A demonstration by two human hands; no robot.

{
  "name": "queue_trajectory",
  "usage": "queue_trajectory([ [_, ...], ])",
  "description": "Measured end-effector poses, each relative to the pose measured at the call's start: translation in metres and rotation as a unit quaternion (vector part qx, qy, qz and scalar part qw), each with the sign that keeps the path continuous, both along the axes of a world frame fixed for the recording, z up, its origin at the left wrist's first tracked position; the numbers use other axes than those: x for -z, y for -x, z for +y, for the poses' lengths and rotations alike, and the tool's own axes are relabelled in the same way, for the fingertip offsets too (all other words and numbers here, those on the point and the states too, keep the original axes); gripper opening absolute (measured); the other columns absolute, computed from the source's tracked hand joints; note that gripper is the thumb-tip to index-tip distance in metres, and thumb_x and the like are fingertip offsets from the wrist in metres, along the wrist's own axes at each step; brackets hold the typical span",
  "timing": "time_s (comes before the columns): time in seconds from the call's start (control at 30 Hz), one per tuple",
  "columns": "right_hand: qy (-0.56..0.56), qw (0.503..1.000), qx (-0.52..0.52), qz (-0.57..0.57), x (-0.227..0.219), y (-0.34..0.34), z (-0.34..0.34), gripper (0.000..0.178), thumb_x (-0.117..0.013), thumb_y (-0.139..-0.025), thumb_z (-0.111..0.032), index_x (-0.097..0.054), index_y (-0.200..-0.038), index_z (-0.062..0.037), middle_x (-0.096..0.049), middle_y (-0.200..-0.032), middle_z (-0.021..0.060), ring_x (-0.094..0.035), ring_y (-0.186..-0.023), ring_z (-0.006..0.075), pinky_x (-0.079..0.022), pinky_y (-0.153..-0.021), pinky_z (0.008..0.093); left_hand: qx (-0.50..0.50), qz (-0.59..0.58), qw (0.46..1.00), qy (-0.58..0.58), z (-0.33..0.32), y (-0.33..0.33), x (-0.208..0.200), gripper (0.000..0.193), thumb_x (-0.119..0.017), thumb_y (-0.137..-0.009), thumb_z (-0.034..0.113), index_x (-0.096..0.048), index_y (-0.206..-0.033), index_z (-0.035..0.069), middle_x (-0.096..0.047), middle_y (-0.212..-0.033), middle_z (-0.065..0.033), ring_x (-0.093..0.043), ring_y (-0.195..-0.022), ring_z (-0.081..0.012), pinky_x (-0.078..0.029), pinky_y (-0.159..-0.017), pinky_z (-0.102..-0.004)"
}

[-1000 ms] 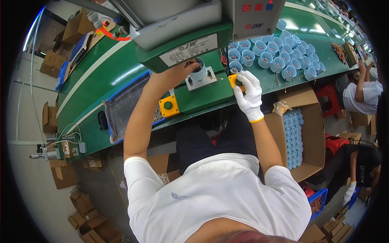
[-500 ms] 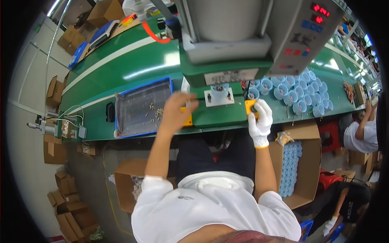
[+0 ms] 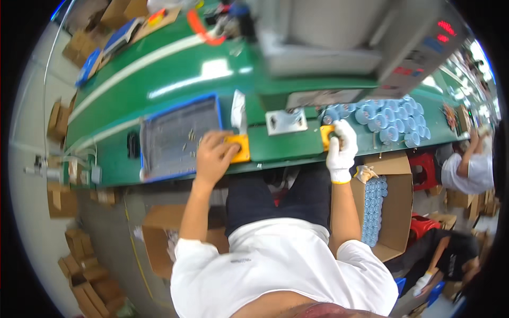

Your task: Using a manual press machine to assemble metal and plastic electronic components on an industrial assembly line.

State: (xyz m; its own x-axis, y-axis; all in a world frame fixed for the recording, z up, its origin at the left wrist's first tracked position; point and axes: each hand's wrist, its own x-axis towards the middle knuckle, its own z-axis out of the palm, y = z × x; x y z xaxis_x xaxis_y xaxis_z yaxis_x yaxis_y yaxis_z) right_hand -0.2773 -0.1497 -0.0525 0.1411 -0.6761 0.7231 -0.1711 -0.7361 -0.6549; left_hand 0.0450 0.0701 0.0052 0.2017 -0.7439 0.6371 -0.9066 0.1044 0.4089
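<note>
My bare left hand rests at the left yellow button box, fingers apart and reaching over its left side. In a white glove, my right hand curls its fingers round the right yellow button box. Between the boxes, a bright metal plate lies on the green base of a press. The head of the press hangs over the plate and hides its far part. No cup shows on the plate from here.
Left of me lies a blue-rimmed tray with small pale pieces. Many light-blue cups stand right of the press. A cardboard box below holds more cups; another carton is at lower left. Other people work at right.
My left hand has come down and left onto the left button box. The blue cup under the press no longer shows. The view has shifted; my right hand stays at its box.
</note>
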Motion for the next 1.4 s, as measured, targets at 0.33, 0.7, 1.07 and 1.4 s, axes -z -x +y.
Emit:
queue_trajectory([
  [0.33,-0.052,0.997,-0.054,-0.011,0.017,0.008,-0.006,0.032,-0.056,-0.111,-0.014,-0.071,-0.130,0.0070,-0.070,-0.143,0.0255,-0.064,-0.138,0.0358,-0.048,-0.121,0.0466,0.049,0.088,0.990,-0.099,0.011,-0.033,-0.012,0.019,-0.081,-0.095,0.025,-0.084,-0.103,0.008,-0.078,-0.114,-0.0088,-0.072,-0.111,-0.0339,-0.058,-0.095,-0.0458],
  [0.7,-0.034,0.999,-0.026,-0.021,0.027,0.008,-0.004,0.032,-0.057,-0.110,-0.012,-0.070,-0.133,0.0056,-0.071,-0.140,0.0225,-0.067,-0.134,0.0341,-0.049,-0.119,0.0453,-0.214,0.037,0.934,-0.284,0.083,-0.126,0.006,0.022,-0.081,-0.097,0.020,-0.085,-0.111,0.003,-0.077,-0.102,-0.0151,-0.075,-0.095,-0.0371,-0.057,-0.085,-0.0448],
  [1.07,0.067,0.997,0.021,0.040,0.006,0.004,-0.006,0.026,-0.067,-0.094,0.000,-0.076,-0.119,0.0019,-0.077,-0.125,0.0208,-0.072,-0.125,0.0386,-0.055,-0.111,0.0466,-0.200,0.013,0.939,-0.281,0.078,-0.135,0.015,0.018,-0.078,-0.095,0.020,-0.084,-0.102,0.004,-0.077,-0.099,-0.0160,-0.075,-0.094,-0.0386,-0.058,-0.084,-0.0456],
  [1.4,-0.134,0.979,-0.037,-0.147,-0.010,0.011,0.011,0.039,-0.070,-0.092,0.001,-0.068,-0.131,0.0011,-0.069,-0.140,0.0219,-0.070,-0.128,0.0328,-0.055,-0.113,0.0419,-0.220,0.104,0.939,-0.242,0.065,-0.135,0.008,0.016,-0.078,-0.093,0.012,-0.081,-0.102,-0.001,-0.078,-0.093,-0.0105,-0.074,-0.085,-0.0218,-0.057,-0.082,-0.0364],
])
